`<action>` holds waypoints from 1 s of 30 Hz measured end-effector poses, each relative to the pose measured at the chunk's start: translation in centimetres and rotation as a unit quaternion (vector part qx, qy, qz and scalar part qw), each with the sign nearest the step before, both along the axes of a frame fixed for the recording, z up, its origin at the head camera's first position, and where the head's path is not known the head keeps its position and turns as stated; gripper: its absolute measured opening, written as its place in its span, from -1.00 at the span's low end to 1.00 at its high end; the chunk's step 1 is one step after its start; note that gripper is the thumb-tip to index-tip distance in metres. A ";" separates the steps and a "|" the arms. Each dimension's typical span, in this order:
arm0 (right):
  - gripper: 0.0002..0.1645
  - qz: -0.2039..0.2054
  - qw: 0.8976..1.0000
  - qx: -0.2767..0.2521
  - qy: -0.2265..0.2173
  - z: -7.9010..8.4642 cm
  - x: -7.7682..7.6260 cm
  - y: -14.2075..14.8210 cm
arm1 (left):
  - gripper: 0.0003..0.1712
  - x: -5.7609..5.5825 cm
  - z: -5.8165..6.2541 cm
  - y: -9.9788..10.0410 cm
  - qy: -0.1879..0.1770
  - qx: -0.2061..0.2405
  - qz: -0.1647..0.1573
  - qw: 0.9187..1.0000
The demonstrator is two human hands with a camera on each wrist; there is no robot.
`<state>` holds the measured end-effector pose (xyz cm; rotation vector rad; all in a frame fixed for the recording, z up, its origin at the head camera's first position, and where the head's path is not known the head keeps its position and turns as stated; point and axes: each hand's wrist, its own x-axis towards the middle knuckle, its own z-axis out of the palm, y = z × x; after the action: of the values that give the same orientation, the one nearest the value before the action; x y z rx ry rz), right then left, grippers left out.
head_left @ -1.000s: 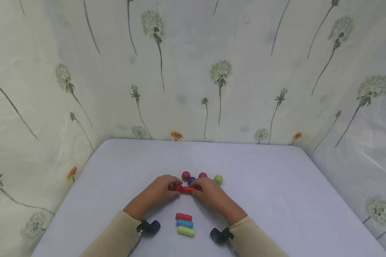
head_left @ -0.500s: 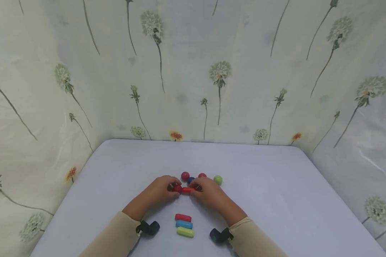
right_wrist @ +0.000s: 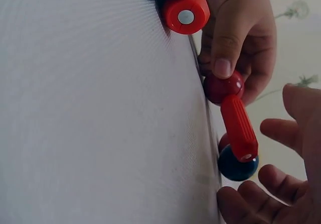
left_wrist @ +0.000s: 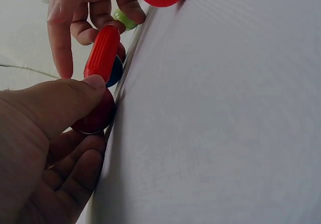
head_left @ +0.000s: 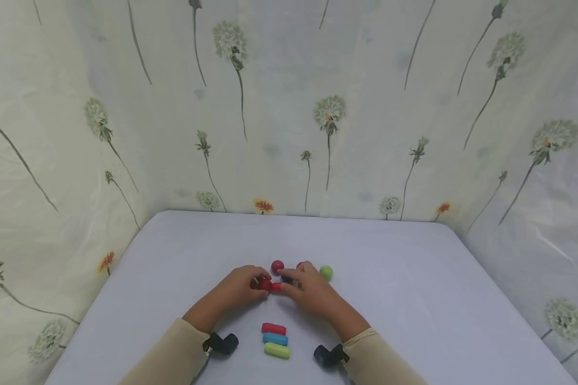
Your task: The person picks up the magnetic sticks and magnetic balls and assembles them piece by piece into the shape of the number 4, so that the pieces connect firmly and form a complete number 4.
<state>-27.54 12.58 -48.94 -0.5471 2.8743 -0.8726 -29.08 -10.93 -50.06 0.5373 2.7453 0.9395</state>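
Red ridged bar (right_wrist: 239, 128) sits end-on against a dark red ball (right_wrist: 224, 88), near the middle of the worktop (head_left: 390, 299). Left hand (head_left: 241, 287) has a narrow grip, thumb and fingers pinching that ball. Key relation: the bar's long axis runs sideways across the person's front, from the ball toward the right hand (head_left: 313, 293), so the left hand is nearer its joined end, the right nearer its free end. Right grip is wide, fingers loosely spread, holding nothing visible; the right wrist view shows a gap to the bar. Dark blue ball (right_wrist: 236, 168) just by that free end; cannot tell if they touch. Beyond the hands: a bright red ball (head_left: 277, 266), a partly hidden red ball (head_left: 300, 264), a green ball (head_left: 326, 272). Nearer the person, side by side: a second red bar (head_left: 274, 329), a blue bar (head_left: 275, 339), a yellow-green bar (head_left: 276, 350).
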 end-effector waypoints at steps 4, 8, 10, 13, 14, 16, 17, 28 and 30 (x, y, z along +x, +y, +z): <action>-0.51 -0.032 0.999 0.004 0.007 0.1 0.0 0.4 | -0.55 0.2 -0.1 0.0 -0.002 0.003 -0.002 1.000; -0.61 -0.044 0.999 0.007 0.025 0.7 -0.1 1.0 | -0.55 0.2 0.1 -0.1 -0.004 0.004 -0.001 1.000; -0.62 -0.029 0.999 0.013 0.032 1.0 -0.2 1.1 | -0.55 0.2 0.1 -0.1 -0.003 0.004 0.001 1.000; -0.51 0.009 0.998 0.031 0.047 0.9 -0.4 1.0 | -0.55 0.1 0.1 -0.2 -0.001 0.005 0.002 1.000; -0.46 0.018 0.997 0.044 0.053 0.9 -0.4 0.9 | -0.55 0.1 0.1 -0.2 -0.001 0.005 0.003 1.000; -0.40 0.025 0.994 0.074 0.074 0.7 -0.4 0.9 | -0.55 0.1 0.0 -0.2 -0.002 0.005 0.001 1.000; -0.38 0.018 0.992 0.093 0.086 0.7 -0.4 0.9 | -0.54 0.1 0.0 -0.2 -0.004 0.005 0.002 1.000; -0.22 -0.181 0.976 0.111 0.057 0.3 -1.3 2.8 | -0.55 0.0 -0.1 0.0 -0.022 0.004 0.018 1.000; -0.24 -0.193 0.977 0.092 0.017 0.2 -1.4 3.2 | -0.54 0.0 -0.1 0.0 -0.024 0.004 0.017 1.000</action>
<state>-28.96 15.79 -48.77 0.0191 3.1030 -0.6264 -29.06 -10.97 -50.17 0.4652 2.7181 0.9582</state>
